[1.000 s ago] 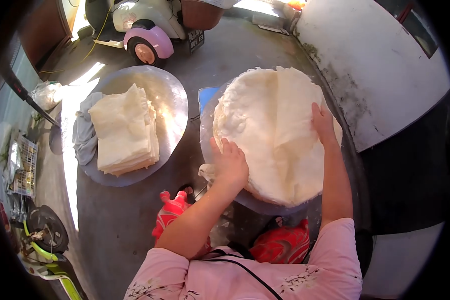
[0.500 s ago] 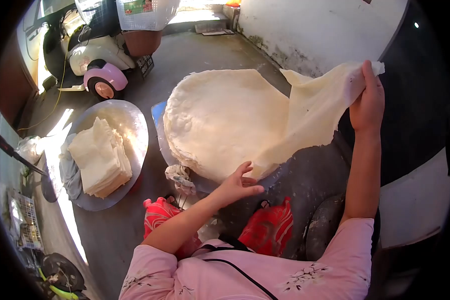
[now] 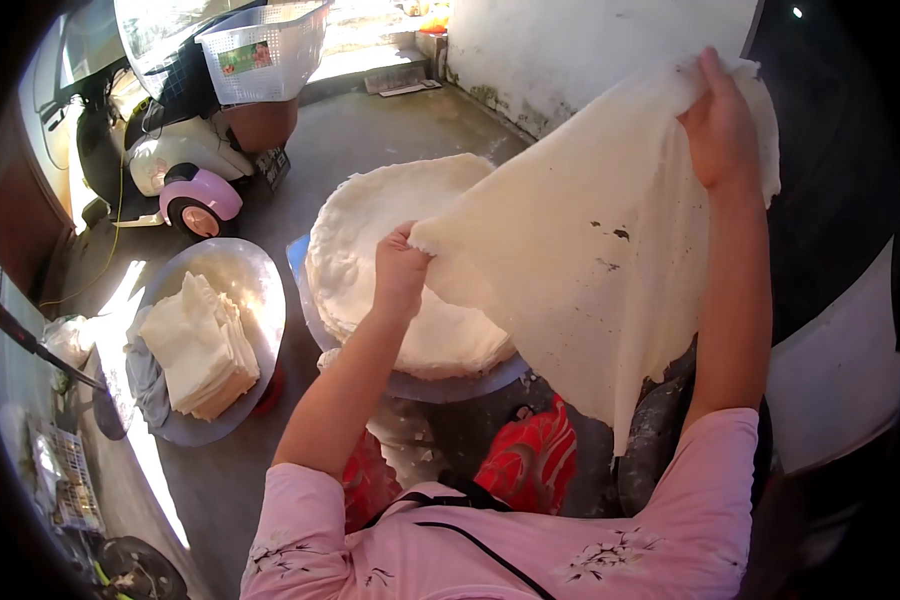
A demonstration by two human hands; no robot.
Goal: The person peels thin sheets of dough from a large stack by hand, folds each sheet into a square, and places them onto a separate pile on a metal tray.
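Observation:
A large, thin, pale sheet of dough [image 3: 590, 220] hangs stretched between my two hands, with a few dark scorched specks on it. My left hand [image 3: 402, 272] pinches its left edge, above the round stack. High on the right, my right hand [image 3: 725, 130] grips the upper edge, and the sheet drapes down in front of my forearm. Beneath it sits a thick round stack of similar sheets [image 3: 370, 230] on a metal tray [image 3: 430, 385]; the sheet hides the stack's right part. To the left, folded square sheets [image 3: 202, 345] are piled on another round metal tray [image 3: 260, 270].
A scooter [image 3: 185, 165] with a pink fender stands at the back left, a white plastic basket [image 3: 270, 60] above it. A grey cloth [image 3: 148, 375] lies beside the folded pile. A white wall [image 3: 590, 60] rises at the back right. A wire basket [image 3: 65, 475] is at the far left.
My left hand has gone from open near the stack's front edge to holding the sheet's edge. My right hand has risen, and the sheet is lifted off the stack and spread wider.

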